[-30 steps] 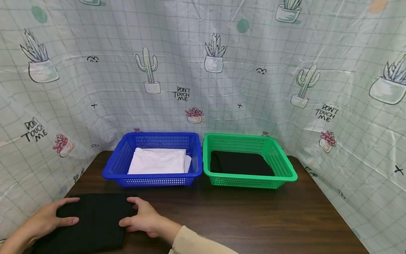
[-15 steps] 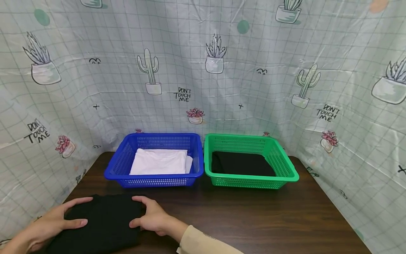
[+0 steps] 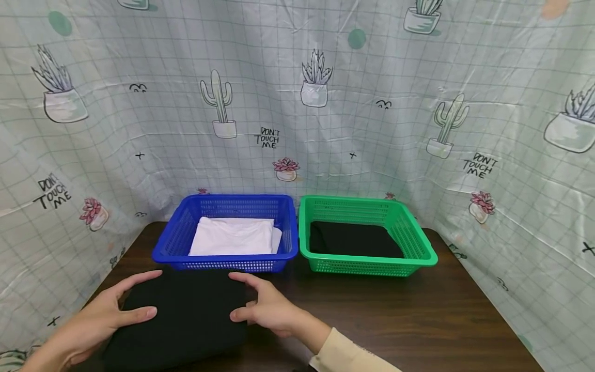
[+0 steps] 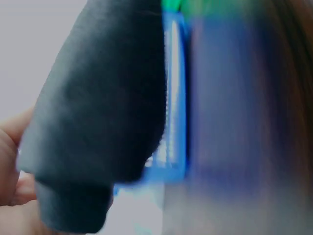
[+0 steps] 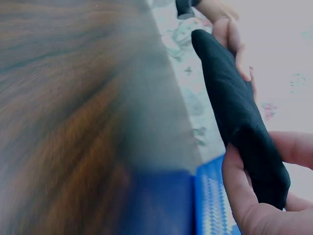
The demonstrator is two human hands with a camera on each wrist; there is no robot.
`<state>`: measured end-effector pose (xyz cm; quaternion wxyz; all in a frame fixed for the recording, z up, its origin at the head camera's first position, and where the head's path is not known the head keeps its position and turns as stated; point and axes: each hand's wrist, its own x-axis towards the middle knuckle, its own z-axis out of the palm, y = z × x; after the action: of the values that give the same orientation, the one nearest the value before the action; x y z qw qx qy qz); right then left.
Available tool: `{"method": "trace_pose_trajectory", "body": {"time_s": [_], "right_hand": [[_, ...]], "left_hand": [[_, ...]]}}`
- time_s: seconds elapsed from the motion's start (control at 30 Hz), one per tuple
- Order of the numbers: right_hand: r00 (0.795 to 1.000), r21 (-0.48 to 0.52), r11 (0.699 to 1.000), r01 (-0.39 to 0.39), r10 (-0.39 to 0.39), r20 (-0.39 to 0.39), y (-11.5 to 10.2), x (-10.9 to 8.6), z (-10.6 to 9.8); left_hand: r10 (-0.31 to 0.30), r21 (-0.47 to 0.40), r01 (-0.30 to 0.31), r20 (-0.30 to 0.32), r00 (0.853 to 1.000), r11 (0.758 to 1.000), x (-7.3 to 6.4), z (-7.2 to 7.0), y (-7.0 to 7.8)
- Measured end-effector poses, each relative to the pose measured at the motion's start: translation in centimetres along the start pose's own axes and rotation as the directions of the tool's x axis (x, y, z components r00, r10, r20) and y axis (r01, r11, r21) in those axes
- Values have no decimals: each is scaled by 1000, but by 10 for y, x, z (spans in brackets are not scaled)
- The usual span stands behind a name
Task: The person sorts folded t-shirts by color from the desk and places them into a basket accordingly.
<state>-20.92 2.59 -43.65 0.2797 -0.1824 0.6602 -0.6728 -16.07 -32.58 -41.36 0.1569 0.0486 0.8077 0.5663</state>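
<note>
A folded black cloth point(image 3: 186, 315), most likely a garment, hangs between both hands in front of the blue basket. My left hand point(image 3: 107, 315) grips its left side, thumb on top and the other fingers partly hidden beneath. On the opposite side my right hand point(image 3: 269, 307) pinches the edge between thumb and fingers. The right wrist view shows the folded cloth point(image 5: 234, 98) edge-on, raised above the tabletop, with the right hand point(image 5: 259, 196) holding its near end. Seen from the left wrist, the thick fold of the cloth point(image 4: 102, 93) covers much of the left hand point(image 4: 19, 166).
The blue basket point(image 3: 225, 265) stands at the back left and holds folded white cloth point(image 3: 234, 236). Beside it, the green basket point(image 3: 367, 265) contains a folded black cloth point(image 3: 355, 239). Both are on a dark wooden table point(image 3: 395, 315), with a cactus-print curtain point(image 3: 325, 134) behind.
Both hands have lifted the black cloth and carried it rightward and toward the baskets. Its far edge now overlaps the blue basket's front in the head view. The baskets stay in place.
</note>
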Motion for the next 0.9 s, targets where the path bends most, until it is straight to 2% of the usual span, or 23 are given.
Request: {"method": "trace_pose_trajectory", "body": {"time_s": [0.13,0.3,0.43,0.53,0.7,0.77,0.9], "right_hand": [[1000,-8,1000,0,0,0,-15,-21,-24],[1000,-21,1000,-9,9,-12,-30,-47,-59],[1000,-4,1000,-16,15,-18,-42,-66,-89],[999,-38,999,-34,32,-44,-49,-79,-113],[995,-116,992,-39,27,-95,-60,-96,-154],[994,-149,988,-31,15,-111,-66,-101,-171],[991,-198,980,-24,-3,-134,-78,-108,-205]], "left_hand": [[45,60,-43,-39,998,997,5,24,25],[118,-14,-118,-32,993,993,16,56,54],[164,-21,-165,-33,986,986,32,79,77],[162,-66,-163,-15,987,984,50,95,92],[156,-242,-142,39,987,960,86,122,113],[165,-270,-148,42,985,951,101,131,122],[182,-260,-170,21,983,950,131,149,142]]}}
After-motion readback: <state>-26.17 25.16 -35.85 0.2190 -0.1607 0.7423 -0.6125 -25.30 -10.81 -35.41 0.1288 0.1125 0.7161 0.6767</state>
